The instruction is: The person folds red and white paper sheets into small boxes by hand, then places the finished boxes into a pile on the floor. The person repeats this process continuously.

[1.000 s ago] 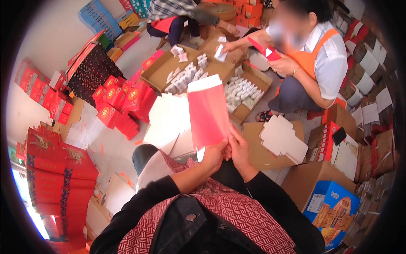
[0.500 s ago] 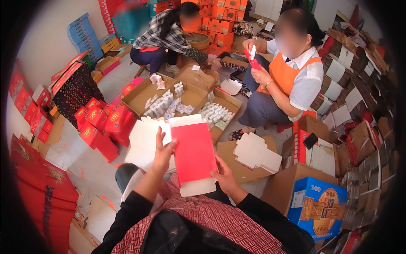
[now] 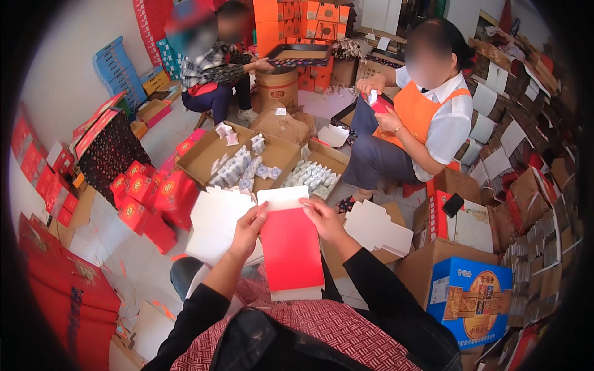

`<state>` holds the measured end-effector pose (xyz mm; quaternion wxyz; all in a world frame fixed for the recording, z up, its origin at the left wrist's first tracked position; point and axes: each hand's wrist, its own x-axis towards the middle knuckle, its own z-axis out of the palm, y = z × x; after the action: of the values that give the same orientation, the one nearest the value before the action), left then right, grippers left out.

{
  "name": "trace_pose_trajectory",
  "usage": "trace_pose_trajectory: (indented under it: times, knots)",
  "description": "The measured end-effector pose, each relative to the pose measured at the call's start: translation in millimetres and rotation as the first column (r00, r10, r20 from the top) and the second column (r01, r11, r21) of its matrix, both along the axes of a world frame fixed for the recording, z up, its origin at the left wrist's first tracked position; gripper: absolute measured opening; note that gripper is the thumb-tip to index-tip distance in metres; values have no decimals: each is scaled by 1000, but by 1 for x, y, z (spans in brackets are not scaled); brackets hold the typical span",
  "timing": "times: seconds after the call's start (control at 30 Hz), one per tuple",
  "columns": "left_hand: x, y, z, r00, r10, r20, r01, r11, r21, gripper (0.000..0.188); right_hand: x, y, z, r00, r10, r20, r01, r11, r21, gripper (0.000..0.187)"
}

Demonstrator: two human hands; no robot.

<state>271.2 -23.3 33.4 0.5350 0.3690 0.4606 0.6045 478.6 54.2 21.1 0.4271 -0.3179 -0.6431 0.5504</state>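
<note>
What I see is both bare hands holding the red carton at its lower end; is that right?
Not the lower end: the head view shows the left hand and right hand holding the red carton at its upper end, beside the white flap.

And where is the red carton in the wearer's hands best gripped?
Probably at the far end of the red carton, beside the white flap, one hand from each side: its long edges face left and right, and the left hand and right hand hold that end, leaving most of the red face uncovered.
</note>
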Motion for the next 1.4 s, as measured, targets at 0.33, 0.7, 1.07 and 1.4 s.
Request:
trace_pose_trajectory:
  times: [0.33, 0.7, 1.07, 1.4]
  knots:
    - [-13, 17, -8, 987, -95, 128, 100, 994, -36, 47, 4, 28, -38, 997, 17, 81, -16, 1000, -4, 32]
    - [-17, 23, -22, 994, 109, 12, -109, 994, 15, 20, -8, 29, -30, 989, -6, -147, 13, 999, 43, 6]
    - [-1, 9, 5, 979, 169, -112, -154, 979, 131, 15, -36, 88, 83, 735, 617, 282, -494, 772, -400, 27]
    - [-1, -6, 16, 997, 78, 16, -80, 951, 298, 26, -48, 68, 101, 623, 760, 188, -604, 619, -501, 35]
